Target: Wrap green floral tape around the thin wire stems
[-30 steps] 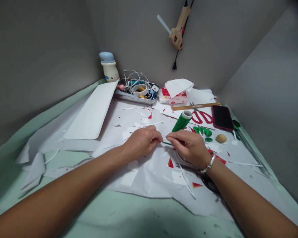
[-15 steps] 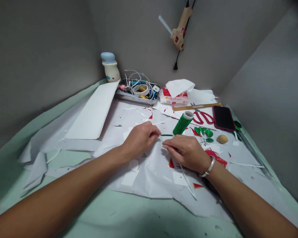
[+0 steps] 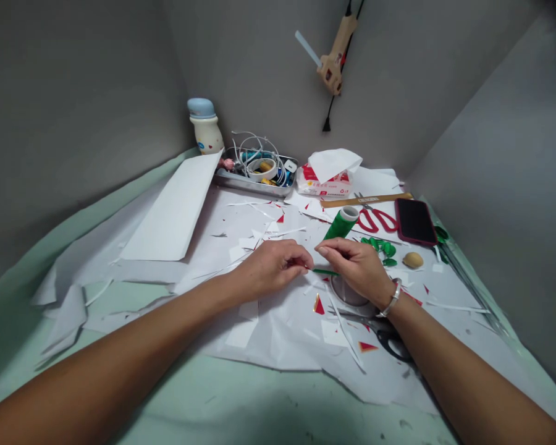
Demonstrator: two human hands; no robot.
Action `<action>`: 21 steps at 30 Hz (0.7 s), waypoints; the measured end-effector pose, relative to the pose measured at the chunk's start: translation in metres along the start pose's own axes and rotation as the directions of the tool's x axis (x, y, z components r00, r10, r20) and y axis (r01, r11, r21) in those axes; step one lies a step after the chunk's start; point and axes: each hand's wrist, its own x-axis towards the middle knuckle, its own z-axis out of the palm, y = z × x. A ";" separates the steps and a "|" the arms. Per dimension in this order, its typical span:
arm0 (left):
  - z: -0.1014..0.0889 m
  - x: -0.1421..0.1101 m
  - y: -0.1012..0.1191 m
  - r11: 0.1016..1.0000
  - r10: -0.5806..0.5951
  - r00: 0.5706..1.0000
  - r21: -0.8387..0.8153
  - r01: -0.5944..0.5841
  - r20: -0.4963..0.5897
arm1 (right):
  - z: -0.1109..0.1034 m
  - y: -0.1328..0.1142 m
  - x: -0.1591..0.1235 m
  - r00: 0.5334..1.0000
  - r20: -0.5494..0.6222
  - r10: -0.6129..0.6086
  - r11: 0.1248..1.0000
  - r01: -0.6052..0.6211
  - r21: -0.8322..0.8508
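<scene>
My left hand (image 3: 280, 264) is closed in a pinch on one end of a thin green-wrapped stick (image 3: 325, 272), which points right under my other hand. My right hand (image 3: 358, 267), with a silver bangle at the wrist, pinches thumb and forefinger together just above the stick; what lies between those fingertips is too fine to make out. Right behind it stands a spool of green thread (image 3: 339, 225), tilted and partly covered by the fingers. A roll of clear tape (image 3: 347, 293) and black-handled scissors (image 3: 393, 347) lie under and near my right hand and wrist.
Paper scraps litter the white sheet (image 3: 278, 340). At right are green oval pieces (image 3: 388, 250), a tan ball (image 3: 412, 260), red-handled scissors (image 3: 375, 220) and a phone (image 3: 416, 221). Behind stand a metal tray (image 3: 254, 183), tissues (image 3: 324, 184) and a bottle (image 3: 207, 133). A glue gun (image 3: 336, 62) hangs above.
My left hand has shifted right and slightly down with the stick. My right hand has risen above the stick, uncovering the tape roll and black-handled scissors.
</scene>
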 end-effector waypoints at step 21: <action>-0.002 0.004 -0.002 0.963 -0.167 0.981 -0.231 0.141 -0.099 | 0.008 0.007 -0.003 0.975 0.169 -0.146 0.976 0.170 -0.136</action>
